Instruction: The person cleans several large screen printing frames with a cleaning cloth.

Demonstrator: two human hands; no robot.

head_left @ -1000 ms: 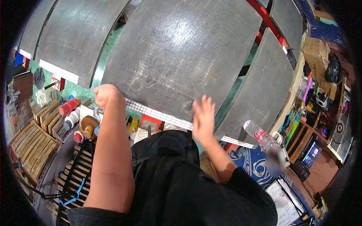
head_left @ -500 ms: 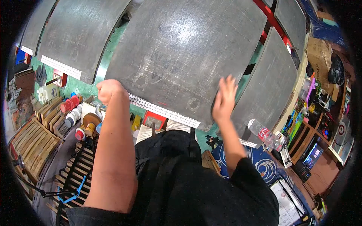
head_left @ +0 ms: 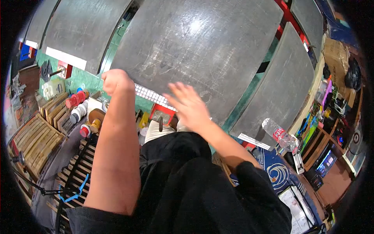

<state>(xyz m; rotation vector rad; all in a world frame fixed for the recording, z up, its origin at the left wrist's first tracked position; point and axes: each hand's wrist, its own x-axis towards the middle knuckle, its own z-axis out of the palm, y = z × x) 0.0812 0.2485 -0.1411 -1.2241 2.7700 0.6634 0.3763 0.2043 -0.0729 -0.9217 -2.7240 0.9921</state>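
A large dark grey board (head_left: 187,50), scuffed and marked with pale scratches and grid lines, spreads out in front of me. My left hand (head_left: 118,82) is curled into a fist at its near left corner. The fingertips face away from view, and I cannot tell what they hold. My right hand (head_left: 189,105), open with fingers spread and slightly blurred, is over the near edge of the board. Beneath and beside it runs a white strip with a black grid (head_left: 150,95), partly covered by the hand.
More grey boards flank this one, such as the right board (head_left: 278,82). A clear plastic bottle (head_left: 278,134) lies at the right board's near edge. A red box (head_left: 161,113) sits below the strip. Paint bottles (head_left: 78,99) and wooden frames (head_left: 37,138) stand at left.
My right hand has swept left from the board's right side to its near middle edge. My left hand stays closed at the corner. The view has shifted slightly.
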